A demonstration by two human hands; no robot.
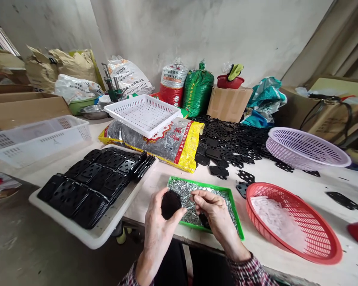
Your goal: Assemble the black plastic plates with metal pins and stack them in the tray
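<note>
My left hand (158, 224) grips a small black plastic plate (170, 204) by its edges, between thumb and fingers. My right hand (215, 212) is closed in a pinch close to the plate; whatever is between its fingertips is too small to make out. Both hands are above a green tray (239, 222) filled with loose silvery metal pins (185, 191). Part of another dark piece (204, 221) shows under my right hand. To the right, a red basket (322, 234) holds small whitish translucent pieces (276, 222).
Stacked black plates (92, 174) fill a white tray (98, 240) at the left table edge. Behind lie a yellow-ended bag (193, 147) with a white crate (143, 113) on it, and a heap of loose black plates (235, 139). A purple basket (307, 147) stands at right.
</note>
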